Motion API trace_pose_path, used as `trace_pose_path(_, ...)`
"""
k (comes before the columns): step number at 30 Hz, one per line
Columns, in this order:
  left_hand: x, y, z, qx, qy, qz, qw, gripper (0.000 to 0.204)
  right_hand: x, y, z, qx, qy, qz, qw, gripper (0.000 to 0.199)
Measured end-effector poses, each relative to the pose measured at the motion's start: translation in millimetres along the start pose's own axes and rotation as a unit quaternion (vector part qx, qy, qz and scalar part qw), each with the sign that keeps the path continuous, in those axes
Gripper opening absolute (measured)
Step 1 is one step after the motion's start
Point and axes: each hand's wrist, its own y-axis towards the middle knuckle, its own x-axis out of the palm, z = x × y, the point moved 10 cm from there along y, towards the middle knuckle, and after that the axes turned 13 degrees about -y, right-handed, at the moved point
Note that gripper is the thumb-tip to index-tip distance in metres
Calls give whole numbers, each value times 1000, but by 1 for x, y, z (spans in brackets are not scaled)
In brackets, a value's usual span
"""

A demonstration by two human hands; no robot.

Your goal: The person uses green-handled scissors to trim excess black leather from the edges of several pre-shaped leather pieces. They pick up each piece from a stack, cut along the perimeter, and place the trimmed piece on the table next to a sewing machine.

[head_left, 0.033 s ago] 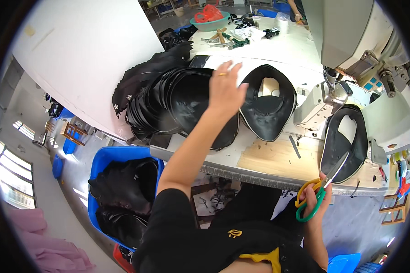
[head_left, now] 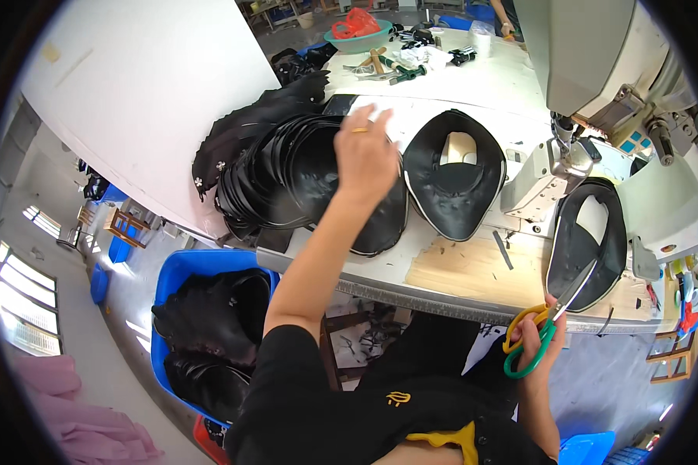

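- Left hand: fingers spread, over right side of black panel stack.
- Cutout panel: just right of left hand.
- Right hand: gripping scissors.

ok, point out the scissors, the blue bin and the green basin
Scissors (head_left: 554, 312): head view, on the joint between blades and handles.
Blue bin (head_left: 196, 263): head view, on the inside of its far wall.
Green basin (head_left: 358, 45): head view, on its near outer side.
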Motion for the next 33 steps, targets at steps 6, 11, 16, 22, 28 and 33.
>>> trace_pose_path(6,-90,-30,-107,-28,167,69,983,26,8,-2,2,1,-20,-24,999,48)
trace_pose_path(11,-98,-28,-78,90,73,74,990,16,11,-12,1,-21,-6,-41,999,51)
trace_pose_path(16,-77,-15,-24,61,58,-32,996,6,15,-16,-7,-52,-31,-65,996,54)
trace_pose_path(22,-100,7,-18,-85,-56,-69,992,21,30,-17,-18,-59,-12,-114,992,57)
trace_pose_path(28,-94,26,-27,-156,-487,23,859,17,30,-18,-12,-77,-23,-109,991,57)
trace_pose_path(33,-53,29,-26,-206,-590,58,779,17,18,8,-8,-119,10,-83,989,51)
